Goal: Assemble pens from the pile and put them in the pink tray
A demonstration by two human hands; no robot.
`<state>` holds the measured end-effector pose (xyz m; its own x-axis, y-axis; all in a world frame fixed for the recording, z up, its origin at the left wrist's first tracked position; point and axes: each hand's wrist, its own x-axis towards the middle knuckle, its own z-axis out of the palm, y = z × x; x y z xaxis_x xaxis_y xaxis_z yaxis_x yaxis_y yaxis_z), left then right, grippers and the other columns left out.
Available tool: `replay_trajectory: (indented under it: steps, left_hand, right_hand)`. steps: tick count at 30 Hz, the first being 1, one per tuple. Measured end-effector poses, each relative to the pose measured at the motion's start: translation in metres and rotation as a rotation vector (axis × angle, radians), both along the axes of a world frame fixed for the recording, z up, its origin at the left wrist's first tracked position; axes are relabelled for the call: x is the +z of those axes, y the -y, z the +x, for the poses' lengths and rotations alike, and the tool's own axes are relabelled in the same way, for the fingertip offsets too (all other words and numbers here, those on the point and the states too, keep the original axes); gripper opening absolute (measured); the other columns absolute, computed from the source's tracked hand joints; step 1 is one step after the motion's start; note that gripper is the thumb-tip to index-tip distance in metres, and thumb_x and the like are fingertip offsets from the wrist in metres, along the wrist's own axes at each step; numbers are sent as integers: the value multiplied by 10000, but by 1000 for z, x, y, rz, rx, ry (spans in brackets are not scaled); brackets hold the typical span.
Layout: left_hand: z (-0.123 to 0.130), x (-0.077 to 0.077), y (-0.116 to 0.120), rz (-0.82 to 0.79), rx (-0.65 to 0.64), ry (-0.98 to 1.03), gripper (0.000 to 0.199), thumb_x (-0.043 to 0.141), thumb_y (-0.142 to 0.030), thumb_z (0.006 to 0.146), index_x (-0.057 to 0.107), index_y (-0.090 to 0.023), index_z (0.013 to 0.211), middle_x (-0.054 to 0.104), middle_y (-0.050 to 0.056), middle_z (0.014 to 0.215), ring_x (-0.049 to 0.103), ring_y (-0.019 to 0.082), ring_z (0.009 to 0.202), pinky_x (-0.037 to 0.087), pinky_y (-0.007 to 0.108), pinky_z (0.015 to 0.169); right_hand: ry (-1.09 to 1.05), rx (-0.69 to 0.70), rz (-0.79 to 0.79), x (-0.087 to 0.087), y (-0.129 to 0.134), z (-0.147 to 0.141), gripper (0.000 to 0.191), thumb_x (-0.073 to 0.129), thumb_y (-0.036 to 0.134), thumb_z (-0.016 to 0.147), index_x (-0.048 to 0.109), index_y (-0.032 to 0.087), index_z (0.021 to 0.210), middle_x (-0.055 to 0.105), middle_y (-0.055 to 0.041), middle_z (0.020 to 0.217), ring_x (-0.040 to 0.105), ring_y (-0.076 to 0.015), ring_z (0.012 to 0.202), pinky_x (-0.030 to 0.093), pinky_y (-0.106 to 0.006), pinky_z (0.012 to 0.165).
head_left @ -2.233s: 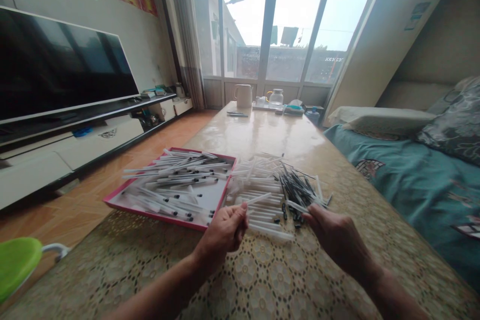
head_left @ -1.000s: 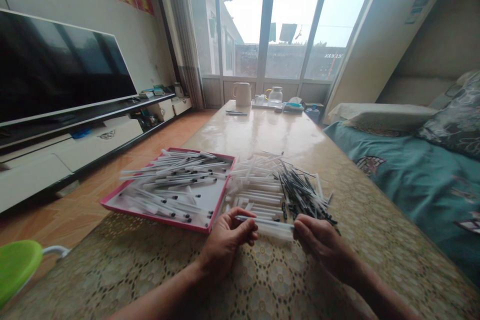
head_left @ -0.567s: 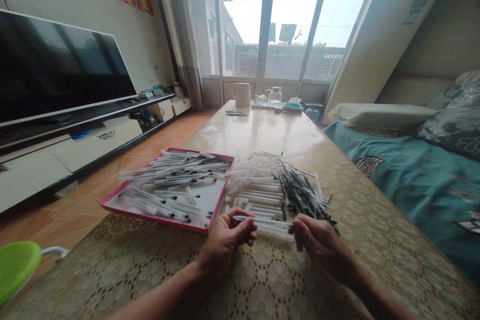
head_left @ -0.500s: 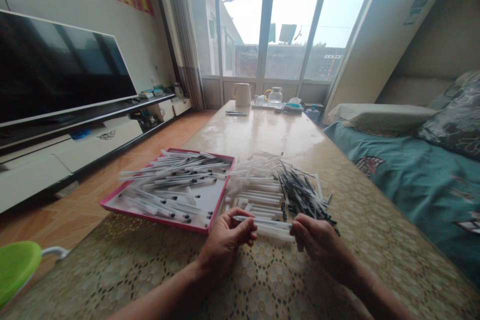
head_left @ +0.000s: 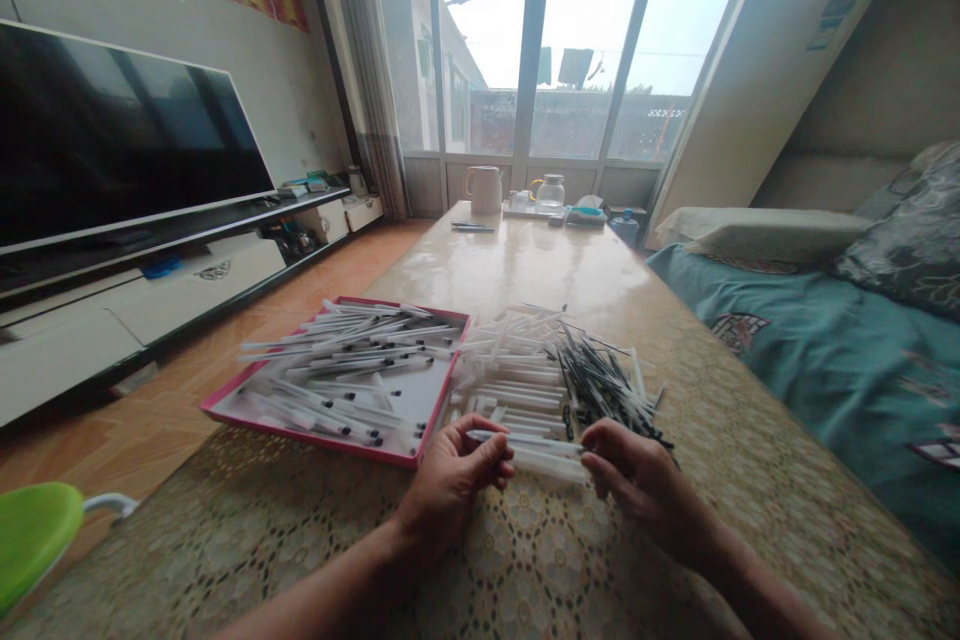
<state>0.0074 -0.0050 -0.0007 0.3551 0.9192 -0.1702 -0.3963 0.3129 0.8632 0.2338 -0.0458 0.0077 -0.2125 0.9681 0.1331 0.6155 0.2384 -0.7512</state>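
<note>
The pen (head_left: 541,443) is between the two hands, nearly level above the near end of the bench (head_left: 540,560); the left hand (head_left: 457,465) pinches it between thumb and forefinger near what looks like its tapered end, the other fingers loosely curled; the right hand (head_left: 634,468) has its thumb and forefinger at the dark far end, slightly parted, and whether they grip that end or only touch it I cannot tell.

To handle this well, the left pinch should stay firm but light, since a thin barrel could bend or roll; the right fingers should work straight along the pen's length, as a sideways push could tilt the dark end; a look at how that end sits would be wise before letting go.

Clear tubes (head_left: 521,390) lie just beyond and below the pen, so a little height keeps them from being knocked; black plugs (head_left: 568,422) and a heap of dark refills (head_left: 604,375) lie by the right hand; the pink-rimmed tray (head_left: 311,436), strewn with pens (head_left: 352,355), is beside the left hand.
</note>
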Motion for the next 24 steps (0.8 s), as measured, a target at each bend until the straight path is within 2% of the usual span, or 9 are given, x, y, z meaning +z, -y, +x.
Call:
replay_trajectory:
  steps: [5, 8, 11, 13, 16, 18, 21, 24]
  left_hand:
    - [0, 1, 0, -2, -5, 4, 294, 804, -299, 638, 598, -127, 759, 646, 12, 615, 568, 88, 518, 410, 183, 484]
    - [0, 3, 0, -13, 8, 12, 307, 810, -308, 625, 596, -127, 750, 639, 5, 600, 564, 88, 512, 408, 184, 481]
    - [1, 4, 0, -31, 29, 20, 336, 823, -325, 596, 587, -132, 738, 632, -5, 587, 559, 89, 505, 405, 186, 476]
    - [1, 5, 0, -27, 33, 5, 346, 824, -336, 590, 586, -132, 737, 631, -6, 582, 557, 91, 504, 405, 187, 474]
    - [2, 6, 1, -14, 27, -16, 343, 816, -343, 600, 586, -131, 742, 630, -6, 572, 554, 93, 501, 404, 188, 472]
    - [2, 7, 1, -13, 30, -16, 339, 813, -339, 606, 584, -130, 742, 631, -6, 572, 552, 91, 499, 401, 186, 473]
    - [1, 6, 1, -17, 33, -10, 340, 815, -334, 604, 581, -131, 742, 636, -6, 583, 553, 90, 498, 404, 188, 478]
    - [1, 4, 1, -15, 26, -4, 337, 812, -332, 610, 581, -132, 749, 645, -1, 603, 556, 90, 500, 405, 189, 478]
  right_hand:
    - [0, 31, 1, -2, 1, 0, 351, 336, 387, 961, 547, 185, 767, 543, 34, 525, 498, -110, 485, 366, -213, 521]
    - [23, 38, 9, -2, 1, 0, 297, 391, 375, 942, 531, 187, 759, 543, 36, 540, 501, -107, 493, 368, -207, 520]
    - [6, 24, -11, -1, 1, -2, 214, 468, 377, 908, 540, 186, 843, 549, 42, 565, 511, -109, 505, 374, -199, 508]
    - [-1, 26, -15, -2, 1, -2, 263, 415, 391, 931, 553, 183, 847, 546, 41, 547, 509, -109, 492, 374, -202, 505]
    - [32, 40, 14, -3, 1, -2, 391, 303, 397, 968, 546, 186, 748, 536, 36, 511, 500, -106, 471, 375, -208, 517]
    - [45, 39, 23, -2, 2, -2, 353, 342, 402, 957, 531, 189, 748, 537, 38, 519, 504, -106, 477, 377, -207, 517]
    - [33, 37, 0, 0, 2, -2, 246, 434, 403, 922, 534, 191, 845, 545, 46, 543, 509, -109, 484, 373, -200, 495]
    - [38, 48, 0, 0, 2, -3, 323, 362, 400, 949, 549, 191, 789, 552, 40, 513, 504, -105, 461, 377, -201, 495]
